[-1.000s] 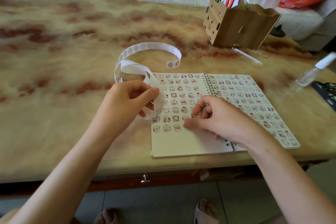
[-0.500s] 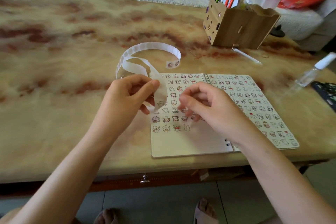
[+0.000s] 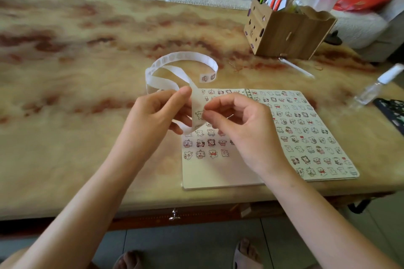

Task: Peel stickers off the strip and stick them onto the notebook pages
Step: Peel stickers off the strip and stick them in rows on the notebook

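A long white sticker strip (image 3: 183,59) curls in loops above the marbled table. My left hand (image 3: 153,116) pinches it near its lower end, above the notebook's left page. My right hand (image 3: 238,124) meets it there, thumb and forefinger pinched on a small cartoon sticker (image 3: 199,114) on the strip. The open spiral notebook (image 3: 218,177) lies flat near the table's front edge. Rows of small cartoon stickers cover both pages. The bottom of the left page is blank.
A wooden pen holder (image 3: 286,35) full of pens stands at the back right, with a white pen (image 3: 296,67) lying in front of it. A clear spray bottle (image 3: 378,85) and a dark patterned object (image 3: 393,113) lie at the right edge. A sofa runs behind the table.
My right hand lifted off the left page, where it pressed a sticker down, and moved up-left to the strip. My left hand raised the strip slightly.
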`<state>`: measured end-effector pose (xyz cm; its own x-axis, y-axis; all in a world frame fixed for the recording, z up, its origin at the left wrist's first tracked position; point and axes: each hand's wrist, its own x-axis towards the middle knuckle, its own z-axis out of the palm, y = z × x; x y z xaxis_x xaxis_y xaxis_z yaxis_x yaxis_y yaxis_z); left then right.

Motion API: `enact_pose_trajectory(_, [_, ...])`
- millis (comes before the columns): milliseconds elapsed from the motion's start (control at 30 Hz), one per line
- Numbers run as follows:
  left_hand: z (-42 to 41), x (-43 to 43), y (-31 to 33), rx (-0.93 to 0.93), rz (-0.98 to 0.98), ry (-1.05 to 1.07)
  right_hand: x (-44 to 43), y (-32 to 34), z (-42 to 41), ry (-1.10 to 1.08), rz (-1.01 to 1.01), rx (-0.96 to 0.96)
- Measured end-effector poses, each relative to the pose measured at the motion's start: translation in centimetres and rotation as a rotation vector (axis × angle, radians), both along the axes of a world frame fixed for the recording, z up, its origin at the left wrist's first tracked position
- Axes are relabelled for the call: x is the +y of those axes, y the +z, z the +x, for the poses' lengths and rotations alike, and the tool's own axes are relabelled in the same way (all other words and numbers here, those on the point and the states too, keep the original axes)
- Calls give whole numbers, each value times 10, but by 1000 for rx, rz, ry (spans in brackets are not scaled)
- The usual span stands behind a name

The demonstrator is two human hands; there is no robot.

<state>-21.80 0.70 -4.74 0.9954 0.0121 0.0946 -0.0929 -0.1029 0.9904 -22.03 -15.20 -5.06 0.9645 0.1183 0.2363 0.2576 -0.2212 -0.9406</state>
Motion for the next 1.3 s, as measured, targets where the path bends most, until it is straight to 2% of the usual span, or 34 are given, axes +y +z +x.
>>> enact_pose_trajectory(167, [0, 2, -1, 11, 88, -35, -2, -1, 1, -8, -24, -41])
enact_pose_trajectory(500, [-1, 1, -2, 20, 110, -45, -2, -2, 2, -21, -66, -64])
enact_pose_trajectory(1000, [1, -1, -8, 70, 149, 26, -4, 2, -4, 0, -282, -37])
enact_pose_trajectory(1200, [1, 3, -10, 76, 191, 52, -21, 15, -2, 38, -163, 132])
enact_pose_trajectory(1300, [0, 2, -10, 89, 221, 45, -41, 23, 3, 53, -263, 309])
